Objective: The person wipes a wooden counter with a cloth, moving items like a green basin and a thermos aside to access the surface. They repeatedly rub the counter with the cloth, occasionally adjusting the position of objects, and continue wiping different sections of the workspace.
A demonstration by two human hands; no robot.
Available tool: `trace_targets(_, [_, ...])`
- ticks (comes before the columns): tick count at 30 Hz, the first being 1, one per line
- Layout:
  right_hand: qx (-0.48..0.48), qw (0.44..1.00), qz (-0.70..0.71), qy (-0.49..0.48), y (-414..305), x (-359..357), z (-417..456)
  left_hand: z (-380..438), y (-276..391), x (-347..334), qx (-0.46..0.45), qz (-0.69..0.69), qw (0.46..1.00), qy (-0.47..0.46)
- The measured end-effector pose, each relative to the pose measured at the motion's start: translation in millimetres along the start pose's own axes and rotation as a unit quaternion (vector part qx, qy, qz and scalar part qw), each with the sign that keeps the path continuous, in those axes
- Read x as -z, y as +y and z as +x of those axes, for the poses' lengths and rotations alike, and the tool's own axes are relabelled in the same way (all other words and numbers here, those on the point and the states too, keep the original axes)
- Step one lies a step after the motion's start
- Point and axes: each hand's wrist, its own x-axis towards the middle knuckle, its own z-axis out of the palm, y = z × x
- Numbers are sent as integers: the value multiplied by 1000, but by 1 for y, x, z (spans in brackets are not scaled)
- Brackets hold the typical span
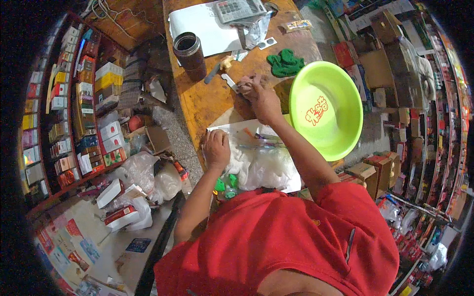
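Note:
My right hand (264,103) presses a crumpled brownish-pink cloth (253,82) onto the worn wooden table (192,100). Just beyond the cloth lies a flat pale strip with a notched end (229,82), partly hidden by it. Near the table's left edge, my left hand (216,148) rests with curled fingers beside a white sheet (237,129); what is under its fingers is hidden. Between my forearms lie a clear plastic bag with white contents (272,170) and white fabric (239,166). A lime-green plastic basin (329,137) bearing red characters stands to the right of my right hand.
A dark open-topped cup (192,61), a grey-handled tool (212,73), a green cloth (286,63), white paper (207,22) and a calculator (240,10) occupy the far table. Stocked shelves (83,122) flank the left; cartons (381,168) and more shelves stand right.

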Motion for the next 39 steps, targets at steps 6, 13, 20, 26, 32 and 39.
trace_targets(6, [-8,948,257,188,26,14,-16,4,7,4,11,-10,1000,4])
trace_targets(13, [-13,994,46,101,-4,31,-52,2,-1,0,9,12,1000,-4])
trace_targets(20, [139,978,-116,105,9,-22,-24,-1,3,-3,24,-1,1000,-1])
trace_targets(26, [128,978,-103,127,-14,-30,10,6,4,2,2,12,1000,-5])
trace_targets(32, [138,989,-43,-27,-5,11,-18,1,2,-2,3,5,1000,11])
trace_targets(39, [33,986,-58,151,33,-32,2,2,-1,-2,17,12,1000,-16])
